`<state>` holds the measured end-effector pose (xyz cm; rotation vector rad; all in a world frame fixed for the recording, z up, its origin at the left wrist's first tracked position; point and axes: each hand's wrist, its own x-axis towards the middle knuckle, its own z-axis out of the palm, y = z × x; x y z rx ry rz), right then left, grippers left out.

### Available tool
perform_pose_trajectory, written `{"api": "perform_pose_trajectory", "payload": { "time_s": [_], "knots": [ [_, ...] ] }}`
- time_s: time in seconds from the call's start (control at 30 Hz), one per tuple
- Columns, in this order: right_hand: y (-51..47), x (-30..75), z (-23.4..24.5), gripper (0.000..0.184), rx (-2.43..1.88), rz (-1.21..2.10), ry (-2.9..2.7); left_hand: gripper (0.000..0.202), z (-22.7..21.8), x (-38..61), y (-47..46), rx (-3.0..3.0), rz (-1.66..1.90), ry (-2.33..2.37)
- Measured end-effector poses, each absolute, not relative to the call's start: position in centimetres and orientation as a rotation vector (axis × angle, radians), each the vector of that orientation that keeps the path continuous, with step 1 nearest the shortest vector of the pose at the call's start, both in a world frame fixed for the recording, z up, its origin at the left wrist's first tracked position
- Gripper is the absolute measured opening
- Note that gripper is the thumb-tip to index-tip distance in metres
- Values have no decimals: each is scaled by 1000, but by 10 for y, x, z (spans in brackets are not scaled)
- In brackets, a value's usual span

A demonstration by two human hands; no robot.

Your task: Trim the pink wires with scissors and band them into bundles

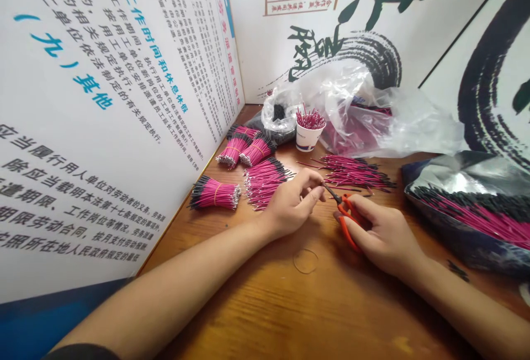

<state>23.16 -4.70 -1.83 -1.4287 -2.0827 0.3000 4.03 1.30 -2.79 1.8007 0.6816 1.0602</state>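
Note:
My left hand (296,201) is closed in a pinch, its thumb and fingertips at the tip of the scissors. What it pinches, if anything, is too small to make out. My right hand (383,230) grips the orange-handled scissors (345,211), whose dark blades point left toward those fingertips. Just beyond my left hand lies a loose fan of pink wires (265,180) with black ends. Past the scissors, a spread pile of similar pink wires (356,173) rests on the table. A thin rubber band (305,261) lies on the wood nearer me.
Banded wire bundles (215,192) sit at left, with several more behind. A paper cup (308,138) of wire pieces stands at the back, beside clear plastic bags (351,106). At right is a dark bag (467,249) full of wires. Printed panels (165,45) border the table (256,305).

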Motion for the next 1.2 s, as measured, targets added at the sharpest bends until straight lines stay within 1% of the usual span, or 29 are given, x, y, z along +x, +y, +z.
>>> {"api": "perform_pose_trajectory", "payload": {
  "time_s": [0.13, 0.37, 0.57, 0.97, 1.2],
  "knots": [
    [-47, 231, -17, 17, -1415, 283, -2080, 13, -25, 39, 11, 1896, 1052, 732],
    [-47, 232, -19, 18, -1438, 306, -2064, 13, -24, 38, 13, 1973, 1203, 751],
    [-47, 231, -19, 18, -1449, 328, -2048, 14, -24, 39, 14, 2007, 1251, 736],
    [-49, 231, -19, 18, -1460, 364, -2023, 15, -24, 38, 14, 2020, 1202, 757],
    [-47, 229, -17, 20, -1447, 371, -2024, 16, -23, 39, 13, 2038, 1239, 741]
  ]
}}
